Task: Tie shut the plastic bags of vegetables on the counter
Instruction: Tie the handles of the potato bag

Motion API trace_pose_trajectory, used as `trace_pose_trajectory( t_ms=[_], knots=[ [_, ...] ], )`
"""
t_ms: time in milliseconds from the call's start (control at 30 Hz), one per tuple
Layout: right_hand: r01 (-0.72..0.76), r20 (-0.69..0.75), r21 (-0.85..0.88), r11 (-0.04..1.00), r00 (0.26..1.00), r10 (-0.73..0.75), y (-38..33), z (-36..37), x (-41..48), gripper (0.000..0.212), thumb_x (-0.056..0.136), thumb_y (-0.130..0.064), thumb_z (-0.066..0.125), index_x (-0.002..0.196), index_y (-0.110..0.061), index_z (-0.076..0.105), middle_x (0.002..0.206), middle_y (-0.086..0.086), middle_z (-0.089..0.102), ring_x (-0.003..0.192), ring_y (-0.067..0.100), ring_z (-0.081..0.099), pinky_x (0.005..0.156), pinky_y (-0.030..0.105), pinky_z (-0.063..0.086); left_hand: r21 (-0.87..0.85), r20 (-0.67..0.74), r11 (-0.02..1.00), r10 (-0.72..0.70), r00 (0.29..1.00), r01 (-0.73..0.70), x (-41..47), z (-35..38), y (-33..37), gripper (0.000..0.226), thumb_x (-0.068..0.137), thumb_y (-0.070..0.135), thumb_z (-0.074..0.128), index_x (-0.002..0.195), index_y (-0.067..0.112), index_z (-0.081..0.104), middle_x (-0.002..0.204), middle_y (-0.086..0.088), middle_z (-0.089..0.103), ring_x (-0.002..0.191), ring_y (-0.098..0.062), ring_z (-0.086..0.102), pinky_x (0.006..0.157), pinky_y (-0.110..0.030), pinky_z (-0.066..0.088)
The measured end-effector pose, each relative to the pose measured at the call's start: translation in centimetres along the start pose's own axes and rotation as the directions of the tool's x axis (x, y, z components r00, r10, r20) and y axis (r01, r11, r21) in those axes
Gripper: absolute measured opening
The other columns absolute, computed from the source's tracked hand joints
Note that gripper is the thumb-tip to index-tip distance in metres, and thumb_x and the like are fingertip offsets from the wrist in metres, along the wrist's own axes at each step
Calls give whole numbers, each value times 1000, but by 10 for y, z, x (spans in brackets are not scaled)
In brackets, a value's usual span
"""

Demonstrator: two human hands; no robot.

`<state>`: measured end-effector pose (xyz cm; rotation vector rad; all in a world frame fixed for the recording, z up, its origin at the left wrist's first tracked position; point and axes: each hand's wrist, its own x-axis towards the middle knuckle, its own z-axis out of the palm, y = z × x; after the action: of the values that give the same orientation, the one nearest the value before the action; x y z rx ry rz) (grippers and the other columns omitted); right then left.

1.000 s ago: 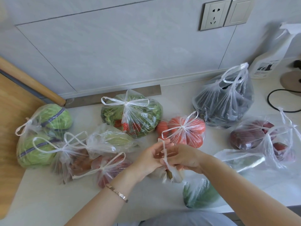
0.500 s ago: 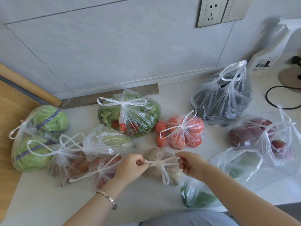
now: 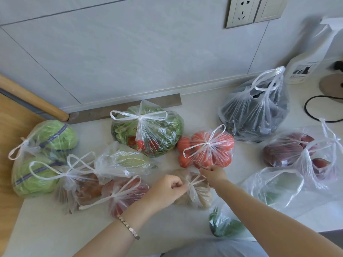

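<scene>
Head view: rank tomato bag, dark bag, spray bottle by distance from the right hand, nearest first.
1. Tomato bag, just behind the right hand.
2. Dark bag, farther back, to the right.
3. Spray bottle, far right, at the back.

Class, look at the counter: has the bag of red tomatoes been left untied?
No, the tomato bag has its two handles drawn into a knot on top, with a loop sticking out on either side.
</scene>
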<state>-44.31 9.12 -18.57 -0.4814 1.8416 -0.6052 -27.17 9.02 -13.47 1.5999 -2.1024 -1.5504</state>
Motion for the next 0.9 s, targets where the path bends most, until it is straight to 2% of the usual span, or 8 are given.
trace_pose_trajectory(
  t_ms=[100, 300, 433, 567, 633, 667, 833, 900],
  knots=[
    [95, -35, -52, 994, 995, -96, -5, -1, 2, 49, 87, -11, 58, 51, -15, 25, 51, 2, 29, 49, 15, 28, 50, 24, 28, 331, 23, 939, 94, 995, -96, 2, -2, -5, 37, 91, 33, 50, 68, 5, 56, 52, 1, 40, 47, -9, 32, 44, -19, 23],
    [82, -24, -239, 968, 996, -90, 14, 0, 3, 42, 87, -17, 59, 53, -14, 35, 52, 0, 39, 49, 13, 37, 48, 22, 31, 298, -5, 955, 10, 1000, -9, -3, -9, -40, 29, 90, 23, 52, 66, 6, 54, 49, 3, 40, 47, -6, 36, 49, -17, 26],
    [66, -83, -129, 989, 994, -77, 13, 2, 0, 40, 86, -14, 58, 51, -13, 39, 53, 1, 40, 51, 15, 38, 52, 25, 33, -176, -49, 947, -280, 959, 268, 7, -12, -37, 37, 90, 11, 52, 53, 12, 48, 33, 7, 36, 32, -3, 33, 39, -16, 26],
    [88, 3, 351, 932, 996, -95, -5, -14, -15, 27, 84, -13, 58, 59, -8, 50, 61, 7, 47, 62, 20, 44, 73, 34, 42, -890, 182, 300, -459, 870, 345, 17, -21, -18, 35, 92, 11, 41, 58, 10, 43, 36, 3, 37, 31, -11, 40, 38, -15, 38],
    [85, 160, 500, 862, 969, -188, -10, -20, -29, 24, 86, -9, 52, 63, -5, 56, 62, 10, 51, 64, 22, 50, 76, 34, 47, -968, 227, 18, -351, 908, 249, 14, -24, -6, 28, 93, 7, 36, 74, 2, 57, 52, -7, 59, 43, -17, 61, 43, -22, 52],
    [84, 235, 522, 849, 942, -238, -12, -21, -37, 25, 87, -4, 48, 65, -4, 60, 60, 9, 54, 60, 20, 54, 72, 30, 50, -973, 220, 6, -291, 931, 231, 12, -23, 1, 29, 92, -1, 33, 84, -3, 61, 66, -12, 68, 55, -21, 68, 48, -26, 57],
    [225, 434, 218, 950, 849, -301, -15, -14, -59, 33, 87, 10, 45, 88, -10, 71, 65, -3, 67, 51, 2, 59, 56, 12, 50, -777, 101, 591, -225, 969, 218, 12, 4, 12, 42, 87, -17, 42, 105, 17, 61, 92, -2, 70, 71, -14, 69, 67, -24, 59],
    [220, 461, 181, 959, 842, -280, -14, -11, -58, 26, 87, 3, 53, 100, -11, 70, 71, -1, 67, 56, 2, 59, 56, 12, 49, -676, 88, 709, -193, 977, 201, 14, 11, 14, 47, 85, -15, 49, 111, 24, 57, 93, 3, 67, 71, -9, 65, 69, -21, 58]
  ],
)
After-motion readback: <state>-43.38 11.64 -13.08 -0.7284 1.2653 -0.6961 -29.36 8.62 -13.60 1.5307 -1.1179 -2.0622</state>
